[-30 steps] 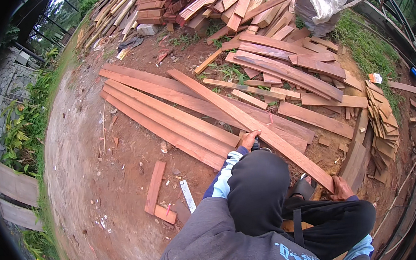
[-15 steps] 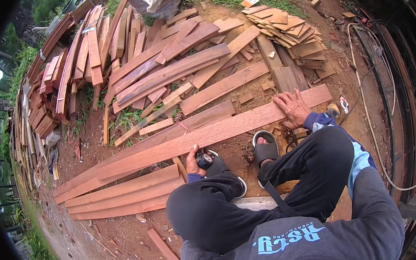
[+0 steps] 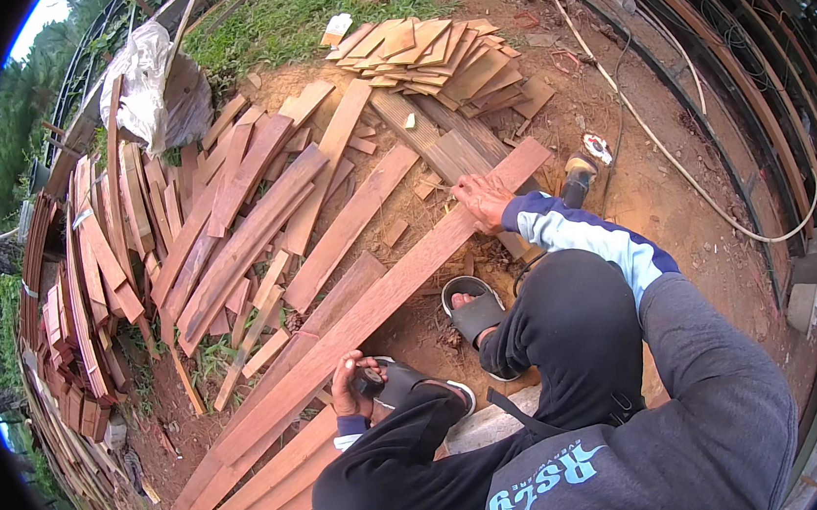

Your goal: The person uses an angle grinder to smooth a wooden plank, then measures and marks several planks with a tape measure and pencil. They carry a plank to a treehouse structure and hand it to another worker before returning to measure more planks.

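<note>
A long reddish wooden plank [image 3: 401,280] lies slantwise in front of me, running from lower left to upper right. My right hand [image 3: 484,200] grips it near its upper right end, fingers over the far edge. Beside the plank's near edge, my left hand [image 3: 348,389] is closed around a small black rounded tool [image 3: 370,383]; its exact kind is unclear. Another plank [image 3: 340,306] lies under and behind the held one. Several more planks [image 3: 283,488] fan out at the lower left.
Loose boards [image 3: 250,241] cover the ground ahead and left. Short wooden pieces [image 3: 438,55] are heaped at the far end of a thick beam [image 3: 436,134]. An angle grinder [image 3: 578,180] lies right of the plank's end. A pale hose [image 3: 659,152] curves past metal rails at right.
The view has turned right, so the plank slants more steeply. My right hand still holds its far end; my left hand still holds the black tool near the plank's edge.
</note>
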A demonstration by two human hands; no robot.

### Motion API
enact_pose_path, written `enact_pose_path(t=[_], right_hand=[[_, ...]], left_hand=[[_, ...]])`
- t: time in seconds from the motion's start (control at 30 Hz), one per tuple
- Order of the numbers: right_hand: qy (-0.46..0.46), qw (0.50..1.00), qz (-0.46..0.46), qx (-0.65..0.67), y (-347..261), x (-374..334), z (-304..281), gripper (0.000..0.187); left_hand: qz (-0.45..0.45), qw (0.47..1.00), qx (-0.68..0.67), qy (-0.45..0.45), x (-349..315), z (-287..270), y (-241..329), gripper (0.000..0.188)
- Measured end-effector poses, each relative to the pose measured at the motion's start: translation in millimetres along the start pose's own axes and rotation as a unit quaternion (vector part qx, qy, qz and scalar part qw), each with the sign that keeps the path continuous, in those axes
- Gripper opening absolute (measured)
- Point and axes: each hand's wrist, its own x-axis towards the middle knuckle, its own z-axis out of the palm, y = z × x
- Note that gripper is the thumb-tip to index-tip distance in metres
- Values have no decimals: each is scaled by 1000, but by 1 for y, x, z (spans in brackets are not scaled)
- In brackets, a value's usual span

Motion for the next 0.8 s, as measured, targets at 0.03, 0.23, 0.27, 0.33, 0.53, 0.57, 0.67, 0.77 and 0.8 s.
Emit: enact_pose_path(t=[0.03, 0.23, 0.27, 0.33, 0.53, 0.57, 0.67, 0.77, 0.8], right_hand=[[-54, 996, -35, 62, -2, 9, -9, 57], [-95, 902, -264, 329, -131, 30, -83, 49], [-77, 871, -281, 396, -139, 27, -75, 53], [-108, 836, -231, 485, -165, 16, -77, 46], [-113, 847, -284, 434, -177, 13, -49, 27], [-119, 853, -282, 422, -176, 13, -47, 26], [-71, 851, -264, 448, -175, 10, -42, 27], [-54, 815, -267, 511, -170, 11, -38, 26], [-66, 816, -235, 524, -167, 12, -36, 26]], left_hand=[[5, 999, 37, -14, -2, 15, 20, 43], [26, 917, 385, -96, 0, 124, 137, 96], [27, 887, 450, -101, 5, 145, 147, 100], [10, 844, 527, -100, 5, 171, 154, 100], [-22, 870, 469, -149, 17, 147, 105, 84], [-12, 879, 452, -151, 20, 141, 99, 78], [-79, 880, 447, -141, 19, 148, 103, 71], [-92, 895, 414, -141, 22, 142, 102, 66], [-84, 889, 430, -129, 22, 137, 101, 64]])
